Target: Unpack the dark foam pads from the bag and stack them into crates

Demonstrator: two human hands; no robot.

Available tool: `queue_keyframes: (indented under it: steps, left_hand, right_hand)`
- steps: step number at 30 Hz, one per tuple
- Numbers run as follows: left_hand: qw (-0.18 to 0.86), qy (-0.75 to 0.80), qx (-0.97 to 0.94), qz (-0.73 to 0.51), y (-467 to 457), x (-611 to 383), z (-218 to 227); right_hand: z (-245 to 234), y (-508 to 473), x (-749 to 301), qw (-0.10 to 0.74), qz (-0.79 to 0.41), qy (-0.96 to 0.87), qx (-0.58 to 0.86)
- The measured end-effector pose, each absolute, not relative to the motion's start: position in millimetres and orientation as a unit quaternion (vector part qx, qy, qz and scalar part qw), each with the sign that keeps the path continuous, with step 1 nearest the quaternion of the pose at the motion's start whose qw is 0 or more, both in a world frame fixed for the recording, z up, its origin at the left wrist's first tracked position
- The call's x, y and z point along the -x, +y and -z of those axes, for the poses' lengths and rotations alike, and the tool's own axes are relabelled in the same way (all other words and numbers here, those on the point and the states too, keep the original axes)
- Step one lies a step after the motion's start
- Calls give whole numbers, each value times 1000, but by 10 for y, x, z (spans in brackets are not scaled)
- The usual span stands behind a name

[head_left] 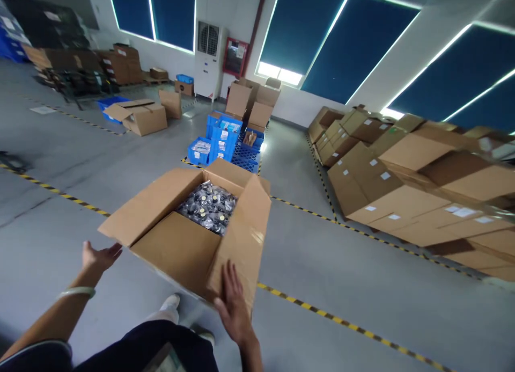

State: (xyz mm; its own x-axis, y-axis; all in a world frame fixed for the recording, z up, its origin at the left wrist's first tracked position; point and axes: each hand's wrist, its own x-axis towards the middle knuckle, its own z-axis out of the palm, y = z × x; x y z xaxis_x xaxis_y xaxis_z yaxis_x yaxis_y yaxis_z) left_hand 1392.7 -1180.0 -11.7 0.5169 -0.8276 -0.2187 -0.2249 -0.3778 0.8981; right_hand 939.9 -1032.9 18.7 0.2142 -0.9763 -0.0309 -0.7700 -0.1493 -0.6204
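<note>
Right fingers [230,279] touch a carton flap [246,230]

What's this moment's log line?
open brown cardboard box: dark parts in clear plastic inside | left hand: open, near left flap | right hand: on right flap

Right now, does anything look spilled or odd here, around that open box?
Nothing looks spilled: the bagged pieces sit inside the open box. In the background, one blue window blind stops short, leaving a bright gap underneath, so it looks uneven.
</note>
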Motion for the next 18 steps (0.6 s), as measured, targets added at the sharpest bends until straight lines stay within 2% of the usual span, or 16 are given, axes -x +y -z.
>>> queue_keyframes:
  steps: [3,4,6,8,11,13,15,18]
  left_hand:
    - [575,-108,-631,509,-11887,-14035,49]
    - [612,-83,-597,513,-11883,-14037,5]
    - [632,-141,-564,512,-11832,-13964,-104]
    - [550,-305,-569,530,-11741,-13786,-216]
    - [290,-607,-520,526,-11606,-13438,-335]
    - [179,-733,-457,471,-11594,-13278,-370]
    - [130,-784,-424,435,-11707,-13220,-384]
    - [129,-783,-414,446,-12163,-13204,-404]
  right_hand:
    - [-127,-10582,-9988,243,113,613,743]
    - [-102,-10612,-10083,231,95,628,737]
    - [-67,-10624,-10149,215,78,646,728]
    - [-62,-10614,-10127,215,74,651,724]
    - [-64,-10631,-10095,224,92,669,703]
    - [-38,-10659,-10129,232,130,689,674]
    - [13,-10683,-10211,231,185,716,632]
    - [90,-10708,-10405,188,251,749,584]
